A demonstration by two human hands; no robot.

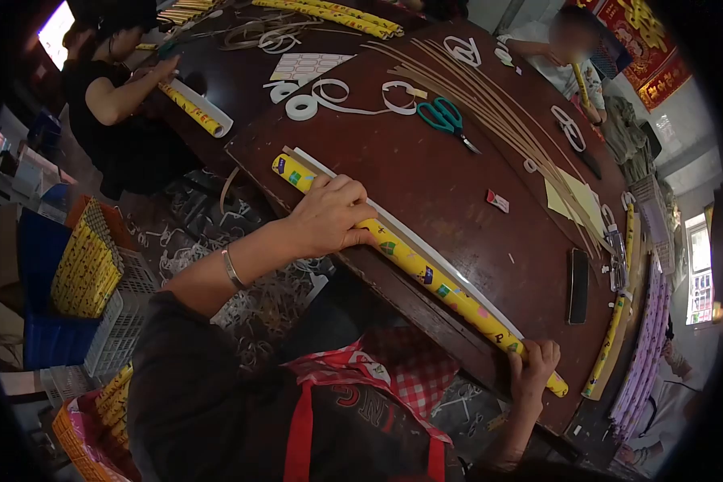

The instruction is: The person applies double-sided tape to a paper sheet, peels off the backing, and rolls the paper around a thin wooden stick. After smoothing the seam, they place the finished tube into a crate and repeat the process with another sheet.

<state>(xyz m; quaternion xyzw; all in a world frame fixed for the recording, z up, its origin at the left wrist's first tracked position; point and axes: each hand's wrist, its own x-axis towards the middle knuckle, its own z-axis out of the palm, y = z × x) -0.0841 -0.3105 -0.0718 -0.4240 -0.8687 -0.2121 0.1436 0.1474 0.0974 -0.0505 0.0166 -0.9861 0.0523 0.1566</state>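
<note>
A roll of yellow patterned wrapping paper [427, 275] lies slantwise along the near edge of the table, with a white strip along its far side. My left hand [333, 213], a bracelet on its wrist, is closed over the roll toward its upper left end. Near the lower right end, the fingers of my right hand [536, 367] curl round the same roll. Beyond it on the table are teal-handled scissors [444, 120] with their blades apart, a roll of white tape [301, 107] and a small red-and-white packet [497, 201].
Long thin tan strips [498, 120] cross the dark red table [410, 173]. A black phone [577, 285] lies at right, near purple rolls [643, 345]. Co-workers sit at left [116, 100] and far right [542, 52]. Crates [120, 321] and paper scraps [253, 309] are on the floor.
</note>
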